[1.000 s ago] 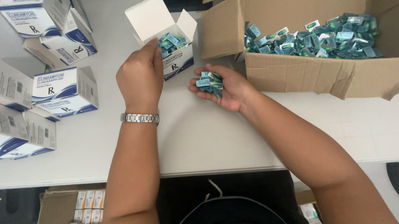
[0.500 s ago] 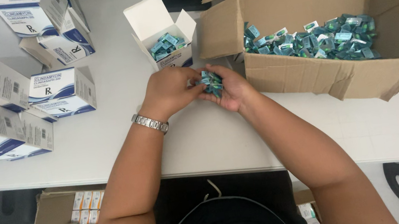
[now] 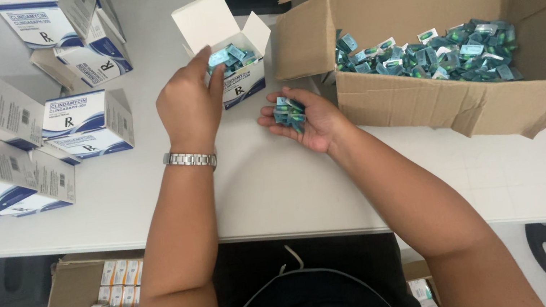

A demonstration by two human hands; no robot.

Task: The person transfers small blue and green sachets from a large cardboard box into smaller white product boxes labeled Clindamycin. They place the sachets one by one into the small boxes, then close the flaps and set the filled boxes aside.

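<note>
Hands: left feeds foil blister strips into small open carton.

Both forearms are bare, with no sleeves in view. A silver metal link watch band circles the left wrist. The right hand wears no ring or band.
</note>
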